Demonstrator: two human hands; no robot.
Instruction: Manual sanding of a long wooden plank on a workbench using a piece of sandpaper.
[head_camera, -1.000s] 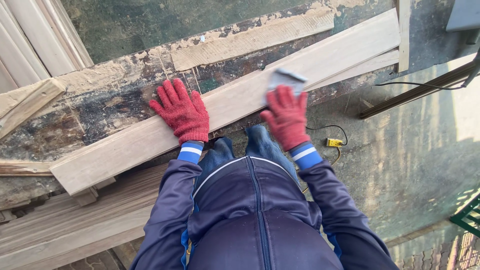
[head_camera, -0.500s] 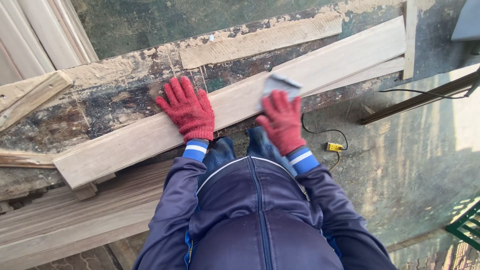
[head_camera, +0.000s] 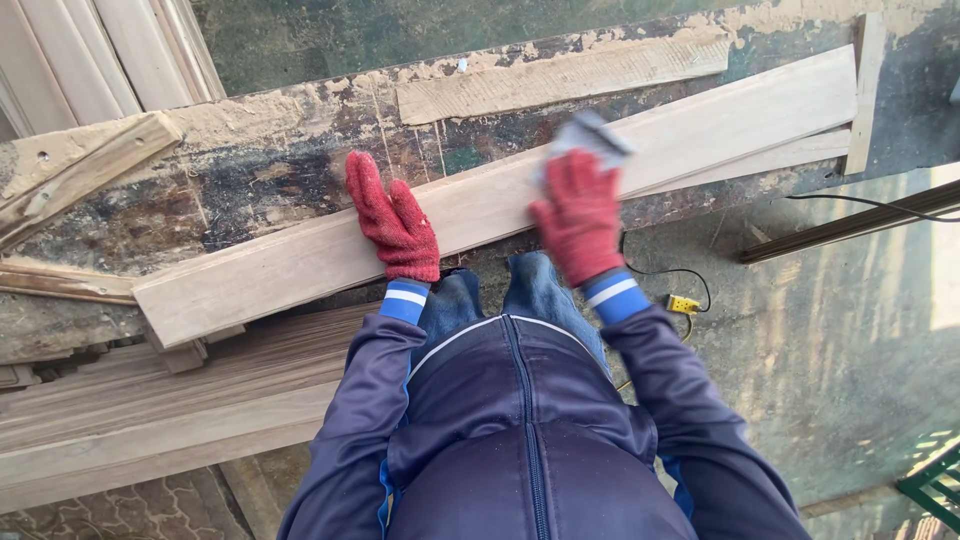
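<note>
- Head view: I stood over a long wooden plank (head_camera: 300, 265) that ran from the lower left of the frame up to the upper right.
- The plank lay across a worn, stained workbench (head_camera: 260, 170), so it sat flat at a good height for my arms.
- My left hand (head_camera: 395, 225), in a red glove, lay flat on the plank near the middle of the frame, fingers together. I think it pressed down so the plank would not slide.
- My right hand (head_camera: 580, 215), also in a red glove, was curled around a grey sanding pad (head_camera: 590, 135) and pushed it onto the plank, right of the middle.
- The pad looked blurry.
- More boards (head_camera: 150, 420) were stacked at the lower left, close by.
- A black cable (head_camera: 850, 200) with a yellow plug (head_camera: 683, 303) lay on the floor at the right, away from my hands.
</note>
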